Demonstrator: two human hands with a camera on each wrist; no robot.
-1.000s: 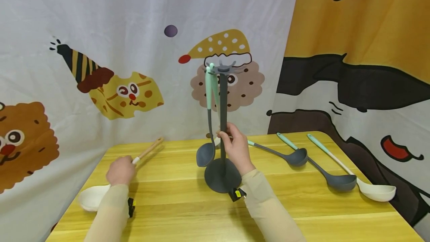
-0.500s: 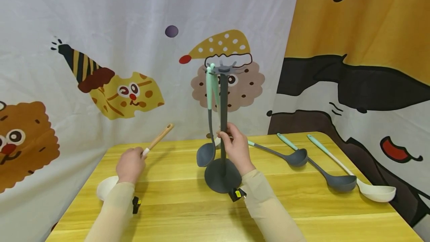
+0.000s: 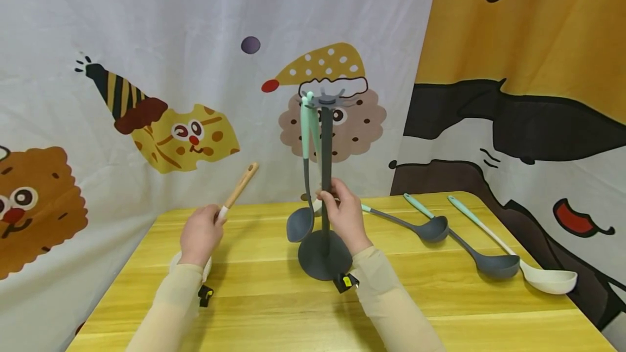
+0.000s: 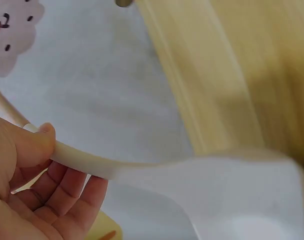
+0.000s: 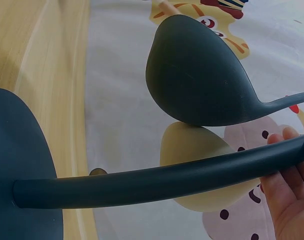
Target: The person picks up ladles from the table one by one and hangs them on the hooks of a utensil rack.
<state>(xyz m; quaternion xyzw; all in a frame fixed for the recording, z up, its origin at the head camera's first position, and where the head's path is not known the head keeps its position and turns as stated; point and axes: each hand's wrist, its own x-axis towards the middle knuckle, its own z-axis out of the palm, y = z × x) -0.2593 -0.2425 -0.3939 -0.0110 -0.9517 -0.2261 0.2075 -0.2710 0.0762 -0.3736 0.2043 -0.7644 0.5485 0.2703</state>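
My left hand (image 3: 200, 235) grips a white ladle (image 4: 242, 200) with a wooden handle end (image 3: 242, 183), which points up and toward the back. Thumb and fingers pinch its white neck in the left wrist view, the bowl hanging below. Slightly right of centre, my right hand (image 3: 346, 213) holds the post of a dark utensil stand (image 3: 326, 151) that rests on the table. From the left side of the stand's hook ring hang a dark grey ladle (image 3: 300, 224) with a mint handle and, behind it, a cream-bowled utensil (image 5: 192, 140), partly hidden by the post.
On the right of the wooden table (image 3: 264, 308) lie two dark grey ladles, one nearer the stand (image 3: 432, 230) and one farther right (image 3: 496, 266). Beside them is a white ladle (image 3: 550, 281) with a mint handle. A printed curtain (image 3: 205, 69) hangs behind the table.
My left hand has moved right and up with the white ladle, lifting it and tilting its handle more upright. My right hand stays on the stand's post.
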